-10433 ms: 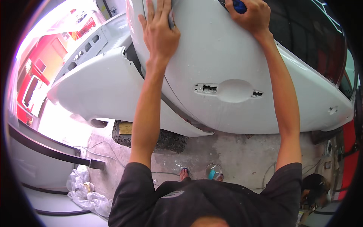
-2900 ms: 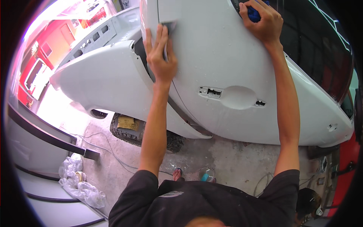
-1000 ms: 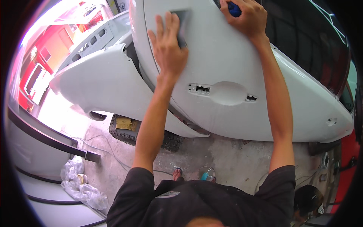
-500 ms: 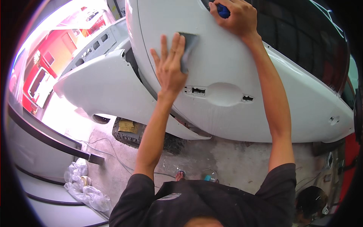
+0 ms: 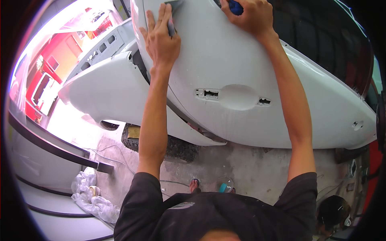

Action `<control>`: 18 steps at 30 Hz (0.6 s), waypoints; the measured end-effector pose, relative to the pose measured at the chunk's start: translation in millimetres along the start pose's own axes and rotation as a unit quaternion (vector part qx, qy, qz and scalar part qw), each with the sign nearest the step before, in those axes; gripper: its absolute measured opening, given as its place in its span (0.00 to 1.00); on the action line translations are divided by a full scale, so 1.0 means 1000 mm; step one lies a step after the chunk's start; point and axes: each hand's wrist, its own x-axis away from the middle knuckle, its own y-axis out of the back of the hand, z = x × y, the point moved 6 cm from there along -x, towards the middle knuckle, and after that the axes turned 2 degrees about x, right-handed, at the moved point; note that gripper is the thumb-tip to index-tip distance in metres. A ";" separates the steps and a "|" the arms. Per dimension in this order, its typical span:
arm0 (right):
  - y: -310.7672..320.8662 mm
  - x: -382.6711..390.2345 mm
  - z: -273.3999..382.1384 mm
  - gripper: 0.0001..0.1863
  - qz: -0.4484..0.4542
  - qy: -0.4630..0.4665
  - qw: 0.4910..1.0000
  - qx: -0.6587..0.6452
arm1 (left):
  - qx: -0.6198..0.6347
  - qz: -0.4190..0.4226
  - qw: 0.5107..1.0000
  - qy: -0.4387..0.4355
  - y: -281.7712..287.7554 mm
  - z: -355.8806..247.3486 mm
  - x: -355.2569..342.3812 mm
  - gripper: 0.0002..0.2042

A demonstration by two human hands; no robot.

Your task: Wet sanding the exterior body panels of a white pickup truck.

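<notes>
A white car body panel with a door-handle recess, the door (image 5: 201,64), spreads out before me. My left hand (image 5: 163,44) lies with long fingers over a dark grey sheet of sandpaper (image 5: 175,6), keeping it against the door's upper left part. Part of the sheet is hidden under the fingers. Up at the window edge, my right hand (image 5: 255,19) is closed round a bunched blue thing (image 5: 235,7), perhaps a cloth or sponge. Its kind is not clear because the fingers cover much of it.
To the left, a white fender (image 5: 100,86) stands out from the body above a tyre (image 5: 177,149). A clear tub (image 5: 224,184) with a turquoise piece in it rests on the floor by my feet. Crumpled plastic sheeting (image 5: 96,203) and a cable lie at lower left.
My left hand has slid up and to the left across the door with the sandpaper. The right hand stays at the window edge, nearly in place, with the blue thing.
</notes>
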 end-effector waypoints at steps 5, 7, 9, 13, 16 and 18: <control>0.005 0.005 -0.006 0.10 -0.005 -0.003 1.000 0.015 | 0.066 -0.021 0.997 0.040 -0.015 -0.039 0.075 0.31; 0.003 0.002 -0.001 0.10 0.001 0.009 1.000 0.011 | 0.034 0.016 0.999 0.032 -0.004 -0.038 0.082 0.28; -0.001 0.002 -0.001 0.10 0.000 0.004 1.000 0.003 | 0.031 0.007 0.999 0.019 0.004 -0.008 0.037 0.29; 0.000 0.002 -0.002 0.10 -0.001 0.000 1.000 0.030 | 0.041 0.019 0.999 0.019 -0.002 0.010 -0.011 0.23; -0.002 0.006 -0.005 0.11 0.009 -0.013 1.000 0.016 | 0.091 -0.062 0.993 0.032 -0.007 -0.014 0.059 0.26; 0.000 0.004 -0.003 0.10 0.009 -0.002 1.000 0.022 | 0.071 -0.036 0.996 0.029 -0.002 -0.026 0.091 0.24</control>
